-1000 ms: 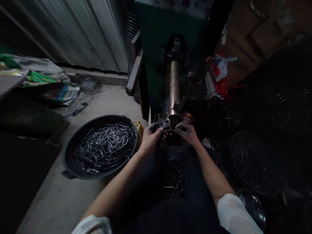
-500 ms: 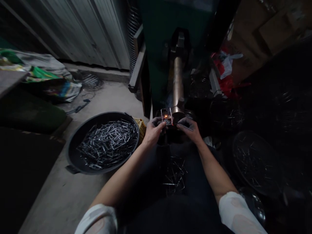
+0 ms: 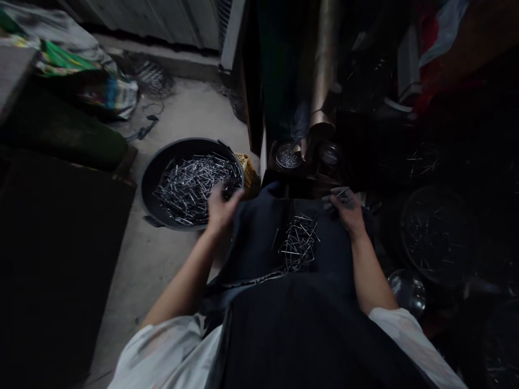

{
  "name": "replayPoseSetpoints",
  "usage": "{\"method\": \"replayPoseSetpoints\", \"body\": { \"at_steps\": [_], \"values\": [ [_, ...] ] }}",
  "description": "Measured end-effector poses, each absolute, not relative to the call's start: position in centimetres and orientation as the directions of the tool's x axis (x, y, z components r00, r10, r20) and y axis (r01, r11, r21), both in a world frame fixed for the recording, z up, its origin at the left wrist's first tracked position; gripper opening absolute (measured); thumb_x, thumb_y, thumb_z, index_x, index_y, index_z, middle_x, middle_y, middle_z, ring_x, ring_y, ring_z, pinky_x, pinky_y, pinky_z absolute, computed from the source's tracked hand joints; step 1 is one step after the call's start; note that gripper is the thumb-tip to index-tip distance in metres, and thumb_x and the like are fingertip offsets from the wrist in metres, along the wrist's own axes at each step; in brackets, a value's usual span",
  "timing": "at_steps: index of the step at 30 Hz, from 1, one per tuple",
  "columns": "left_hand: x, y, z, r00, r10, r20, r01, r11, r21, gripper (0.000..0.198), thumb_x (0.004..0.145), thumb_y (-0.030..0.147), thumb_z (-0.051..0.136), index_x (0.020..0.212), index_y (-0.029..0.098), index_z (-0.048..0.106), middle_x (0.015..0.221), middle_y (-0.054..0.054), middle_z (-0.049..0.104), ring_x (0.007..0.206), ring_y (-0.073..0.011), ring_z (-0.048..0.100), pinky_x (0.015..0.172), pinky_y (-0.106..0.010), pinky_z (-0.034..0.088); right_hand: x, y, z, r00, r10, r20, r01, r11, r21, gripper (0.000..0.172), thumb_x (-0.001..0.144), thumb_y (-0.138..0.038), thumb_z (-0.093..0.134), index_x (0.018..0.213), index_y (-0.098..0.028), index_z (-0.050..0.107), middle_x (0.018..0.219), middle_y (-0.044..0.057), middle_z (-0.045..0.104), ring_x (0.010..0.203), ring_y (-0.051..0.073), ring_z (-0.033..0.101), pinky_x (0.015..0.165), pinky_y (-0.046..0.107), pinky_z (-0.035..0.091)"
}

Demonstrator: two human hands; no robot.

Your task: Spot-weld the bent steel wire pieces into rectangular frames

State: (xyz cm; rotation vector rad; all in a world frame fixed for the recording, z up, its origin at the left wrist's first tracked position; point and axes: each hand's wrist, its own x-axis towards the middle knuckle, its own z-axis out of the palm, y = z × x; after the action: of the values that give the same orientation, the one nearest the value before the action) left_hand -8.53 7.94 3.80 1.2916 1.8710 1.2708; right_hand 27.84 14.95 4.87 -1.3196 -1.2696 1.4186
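We are viewing from a single head-worn camera, facing forward and down, close above the wearer's lap (image 3: 332, 243).

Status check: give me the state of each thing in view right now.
Black basin: heaped with bent wire pieces.
Left hand: blurred, thumb and fingers parted, at the basin's right side.
Right hand: fingers bent, over the lap; grip unclear.
Lap pile: loose, crisscrossed wires.
Round dish: holding small metal bits.
Yellow crate: partly hidden behind the basin.

Black basin (image 3: 151, 181) — heaped metal wires (image 3: 184, 186); dark lap (image 3: 257, 229) — loose wire pile (image 3: 300, 240).
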Motion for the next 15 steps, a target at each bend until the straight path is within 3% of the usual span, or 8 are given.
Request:
{"method": "replayPoseSetpoints", "body": {
  "at_steps": [1,3,6,11,15],
  "values": [
    [-6.5,6.8,4.1,-0.206,0.971,0.118,0.579,0.024,0.815,0.025,0.089,0.037,0.068,0.106,0.019,0.066,0.103,-0.008,0.069,0.099,-0.0226,0.062,0.087,-0.036,0.049,27.6,15.2,4.9,-0.144,0.972,-0.188,0.088,-0.177,-0.980,0.043,0.077,-0.048,0.082,0.104,-0.022,0.061,0.084,0.004,0.077,0.059,0.013,0.068,0.057,0.024,0.054],
    [-2.2,5.0,4.7,0.171,0.985,0.034,0.804,-0.159,0.573,0.016,0.090,0.034,0.065,0.091,0.018,0.069,0.100,-0.011,0.067,0.100,-0.0254,0.060,0.080,-0.035,0.049,27.3,15.5,5.0,-0.168,0.964,-0.206,0.113,-0.189,-0.975,0.046,0.076,-0.050,0.082,0.105,-0.021,0.062,0.082,0.004,0.077,0.056,0.013,0.067,0.054,0.023,0.052],
    [2.8,4.0,5.2,0.446,0.880,-0.162,0.874,-0.389,0.292,0.020,0.094,0.017,0.052,0.085,0.015,0.070,0.103,-0.016,0.064,0.103,-0.0283,0.057,0.071,-0.036,0.044,27.0,15.6,5.1,-0.197,0.960,-0.201,0.151,-0.173,-0.973,0.046,0.077,-0.050,0.081,0.106,-0.019,0.063,0.082,0.004,0.076,0.058,0.013,0.066,0.055,0.023,0.052],
    [3.6,2.6,6.1,0.488,0.849,-0.201,0.870,-0.455,0.191,0.024,0.096,0.012,0.044,0.094,0.012,0.068,0.101,-0.018,0.062,0.100,-0.0300,0.058,0.065,-0.034,0.040,27.1,15.1,5.1,-0.242,0.959,-0.144,0.269,-0.076,-0.960,0.041,0.083,-0.051,0.075,0.105,-0.018,0.065,0.083,0.006,0.074,0.058,0.013,0.064,0.052,0.023,0.050],
    [0.2,0.1,7.8,0.310,0.893,-0.327,0.938,-0.231,0.259,0.020,0.089,0.008,0.049,0.102,0.013,0.064,0.086,-0.014,0.064,0.080,-0.0264,0.060,0.060,-0.032,0.039,27.2,14.7,5.5,-0.248,0.960,-0.131,0.312,-0.049,-0.949,0.051,0.083,-0.051,0.076,0.120,-0.019,0.059,0.073,0.002,0.072,0.047,0.012,0.057,0.047,0.022,0.046]
  ]
}}
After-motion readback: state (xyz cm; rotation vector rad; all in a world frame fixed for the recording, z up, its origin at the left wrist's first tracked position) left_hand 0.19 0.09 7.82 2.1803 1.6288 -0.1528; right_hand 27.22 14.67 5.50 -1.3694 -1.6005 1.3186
